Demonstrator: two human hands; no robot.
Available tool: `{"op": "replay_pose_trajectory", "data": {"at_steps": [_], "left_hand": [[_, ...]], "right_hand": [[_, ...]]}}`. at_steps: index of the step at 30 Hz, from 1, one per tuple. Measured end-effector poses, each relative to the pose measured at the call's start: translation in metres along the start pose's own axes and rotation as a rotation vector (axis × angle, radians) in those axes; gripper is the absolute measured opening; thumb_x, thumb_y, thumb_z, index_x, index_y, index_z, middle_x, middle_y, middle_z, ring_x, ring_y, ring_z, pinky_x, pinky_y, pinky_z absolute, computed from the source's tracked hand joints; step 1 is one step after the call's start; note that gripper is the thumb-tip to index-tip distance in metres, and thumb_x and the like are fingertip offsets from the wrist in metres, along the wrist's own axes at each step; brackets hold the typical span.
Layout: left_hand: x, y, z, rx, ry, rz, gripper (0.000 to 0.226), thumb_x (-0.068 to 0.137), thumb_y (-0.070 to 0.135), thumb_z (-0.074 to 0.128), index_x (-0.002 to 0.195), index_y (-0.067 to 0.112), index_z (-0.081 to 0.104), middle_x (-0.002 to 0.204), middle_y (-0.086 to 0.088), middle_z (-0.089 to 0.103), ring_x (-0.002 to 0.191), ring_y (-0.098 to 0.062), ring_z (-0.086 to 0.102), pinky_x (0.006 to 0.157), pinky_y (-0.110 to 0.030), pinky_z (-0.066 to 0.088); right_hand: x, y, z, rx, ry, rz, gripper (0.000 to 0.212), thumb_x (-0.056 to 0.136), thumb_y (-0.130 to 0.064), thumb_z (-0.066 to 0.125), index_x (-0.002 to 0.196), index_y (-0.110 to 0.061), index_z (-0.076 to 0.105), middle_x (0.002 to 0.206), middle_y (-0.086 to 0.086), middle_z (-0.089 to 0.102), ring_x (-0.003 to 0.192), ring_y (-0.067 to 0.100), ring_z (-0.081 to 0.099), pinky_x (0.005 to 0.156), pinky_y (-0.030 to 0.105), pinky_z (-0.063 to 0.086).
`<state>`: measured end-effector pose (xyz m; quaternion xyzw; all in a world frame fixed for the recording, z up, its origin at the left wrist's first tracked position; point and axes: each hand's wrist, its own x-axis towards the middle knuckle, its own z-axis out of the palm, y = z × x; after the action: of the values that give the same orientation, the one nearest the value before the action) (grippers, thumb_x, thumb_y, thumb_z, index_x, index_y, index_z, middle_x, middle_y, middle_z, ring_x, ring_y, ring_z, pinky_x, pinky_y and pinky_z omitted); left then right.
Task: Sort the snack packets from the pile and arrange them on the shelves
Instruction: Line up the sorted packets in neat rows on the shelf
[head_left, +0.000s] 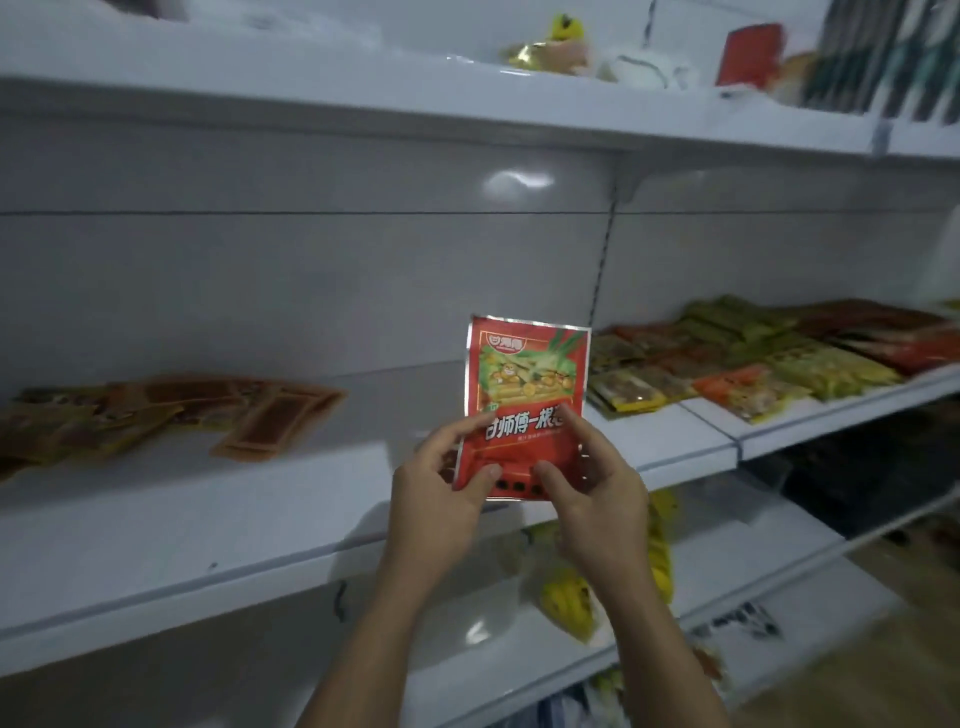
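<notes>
Both hands, left hand (441, 480) and right hand (592, 480), pinched the red snack packet (524, 400) by its lower edge, fingers clamped on the foil, upright above the middle shelf (260, 525) front edge. Held so low, the slick packet could flop or slip, landing among the wrong sort near the mixed pile (753, 358).

White metal shelving, nothing fancy. The middle shelf (234, 519) has flat brown-orange packets (171, 410) spread out at the left of the frame and a mixed pile of green, yellow and red packets (753, 358) at the right. The top shelf (311, 88) holds a yellow-gold packet (550, 52), something white (639, 70) and a red box (748, 54), all pretty blurry. Yellow packets (566, 597) lie on the lower shelf (737, 551).
</notes>
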<state>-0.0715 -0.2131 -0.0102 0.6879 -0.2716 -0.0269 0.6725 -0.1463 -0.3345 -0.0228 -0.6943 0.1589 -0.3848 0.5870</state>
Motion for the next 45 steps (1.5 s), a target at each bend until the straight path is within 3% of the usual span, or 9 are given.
{"op": "replay_pose_trajectory", "data": {"at_steps": [9,12,15,23,32,36,39,42,45], "left_hand": [[-0.038,0.025,0.194,-0.046,-0.254,0.06,0.044,0.085,0.015,0.075,0.106,0.051,0.06,0.115,0.012,0.062,0.1,-0.008,0.063,0.069,-0.021,0.06],[-0.046,0.032,0.246,-0.069,-0.345,0.076,0.035,0.089,0.021,0.071,0.108,0.049,0.063,0.112,0.01,0.065,0.1,-0.01,0.065,0.075,-0.034,0.062],[-0.053,0.037,0.293,-0.052,-0.427,0.097,0.034,0.091,0.022,0.069,0.107,0.052,0.064,0.11,0.01,0.066,0.099,-0.01,0.065,0.077,-0.035,0.061],[-0.059,0.042,0.395,-0.074,-0.596,0.106,0.04,0.087,0.017,0.073,0.106,0.051,0.065,0.102,0.01,0.069,0.091,-0.01,0.066,0.071,-0.036,0.061],[-0.022,0.032,0.512,-0.127,-0.726,0.109,0.042,0.086,0.015,0.074,0.106,0.05,0.061,0.103,0.015,0.064,0.093,-0.005,0.064,0.07,-0.024,0.06],[0.013,0.026,0.572,-0.123,-0.718,0.091,0.044,0.086,0.013,0.075,0.107,0.048,0.06,0.097,0.016,0.064,0.087,0.004,0.062,0.065,-0.018,0.057],[0.044,0.021,0.612,-0.125,-0.705,0.046,0.043,0.086,0.008,0.073,0.117,0.035,0.062,0.096,0.014,0.066,0.084,0.008,0.063,0.059,-0.011,0.052],[0.075,0.018,0.646,-0.11,-0.692,0.014,0.048,0.085,0.004,0.074,0.125,0.028,0.062,0.094,0.006,0.069,0.08,-0.004,0.068,0.06,-0.016,0.055],[0.099,0.016,0.668,-0.047,-0.689,0.037,0.048,0.083,0.006,0.076,0.123,0.028,0.063,0.086,0.005,0.068,0.072,-0.001,0.066,0.058,-0.017,0.054]], "right_hand": [[-0.008,0.004,-0.204,-0.074,0.252,-0.052,0.056,0.091,-0.001,0.065,0.129,-0.041,0.055,0.118,-0.015,0.062,0.103,-0.01,0.06,0.073,0.011,0.053],[-0.014,0.005,-0.259,-0.17,0.35,-0.053,0.047,0.09,-0.004,0.066,0.112,-0.046,0.061,0.112,-0.016,0.065,0.102,-0.001,0.063,0.075,0.019,0.057],[-0.02,0.006,-0.305,-0.256,0.446,-0.053,0.039,0.089,-0.003,0.068,0.093,-0.042,0.065,0.099,-0.015,0.07,0.095,0.005,0.067,0.079,0.031,0.06],[-0.022,0.009,-0.391,-0.316,0.597,0.003,0.045,0.09,-0.004,0.067,0.115,-0.04,0.063,0.115,-0.014,0.063,0.104,-0.001,0.061,0.082,0.022,0.058],[0.038,0.039,-0.488,-0.483,0.559,0.11,0.059,0.089,-0.009,0.069,0.134,-0.042,0.052,0.114,-0.037,0.046,0.106,-0.009,0.054,0.091,0.026,0.056],[0.089,0.056,-0.536,-0.549,0.509,0.161,0.064,0.089,-0.011,0.07,0.141,-0.041,0.047,0.126,-0.022,0.051,0.116,0.002,0.054,0.095,0.03,0.055],[0.132,0.066,-0.564,-0.587,0.425,0.193,0.064,0.093,-0.009,0.065,0.144,-0.041,0.042,0.131,-0.022,0.046,0.122,0.003,0.05,0.1,0.032,0.052],[0.169,0.074,-0.584,-0.639,0.374,0.199,0.065,0.094,-0.005,0.061,0.145,-0.039,0.04,0.129,-0.023,0.043,0.12,-0.001,0.046,0.103,0.029,0.048],[0.201,0.079,-0.598,-0.672,0.383,0.189,0.062,0.095,-0.004,0.06,0.144,-0.037,0.043,0.125,-0.022,0.044,0.115,-0.001,0.046,0.099,0.025,0.048]]}}
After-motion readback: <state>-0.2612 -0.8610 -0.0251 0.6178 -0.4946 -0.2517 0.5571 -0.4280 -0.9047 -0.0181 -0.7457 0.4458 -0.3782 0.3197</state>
